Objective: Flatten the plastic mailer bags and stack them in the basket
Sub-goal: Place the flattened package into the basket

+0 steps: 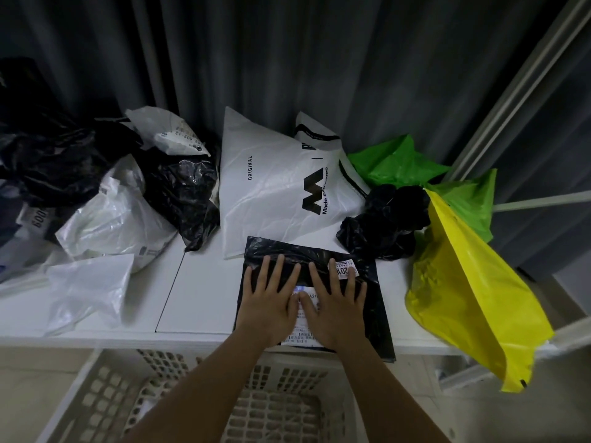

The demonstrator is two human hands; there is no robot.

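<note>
The black mailer bag (367, 298) lies flat at the front edge of the white table (198, 298), its long side running from the person toward the curtain (287, 52) and its near end hanging slightly over the edge above the white basket (105, 388). Both hands lie on top of it side by side, the left hand (268, 302) and right hand (335, 305) pressing down with straight, spread fingers, thumbs meeting over its white label (303, 334). A white printed bag (271, 187) lies just behind it.
</note>
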